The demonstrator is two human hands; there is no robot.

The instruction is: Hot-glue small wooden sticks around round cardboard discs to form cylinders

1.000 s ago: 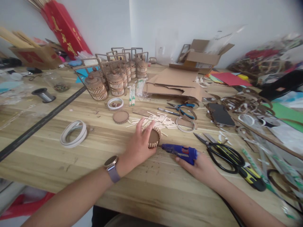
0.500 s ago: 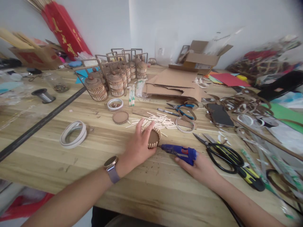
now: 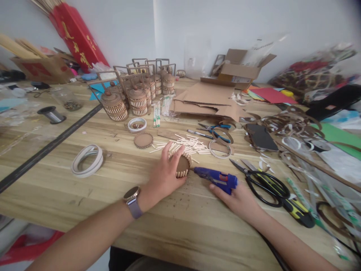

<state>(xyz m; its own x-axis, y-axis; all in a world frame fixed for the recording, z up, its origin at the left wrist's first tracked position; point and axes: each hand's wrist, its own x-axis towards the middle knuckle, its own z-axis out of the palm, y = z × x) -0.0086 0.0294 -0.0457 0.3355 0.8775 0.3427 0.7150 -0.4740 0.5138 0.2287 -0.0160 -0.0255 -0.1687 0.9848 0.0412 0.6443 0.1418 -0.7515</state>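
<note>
My left hand, wearing a watch at the wrist, grips the left side of a round cardboard disc edged with short upright wooden sticks. Its fingers hide part of that rim. In my right hand is a blue hot glue gun, its nozzle pointing left at the disc's right edge. Just behind the disc lies a loose pile of short wooden sticks. Another cardboard disc with a scalloped edge rests to the left of the pile.
Scissors and a yellow-black cutter lie right of my right hand. A white strip roll sits at left. Small stick-walled baskets stand at the back, beside flat cardboard. Pliers, a phone and brown strips lie to the right.
The glue gun in my right hand has shifted slightly right and up, its nozzle drawing back a little from the disc's rim. My left hand stays on the disc.
</note>
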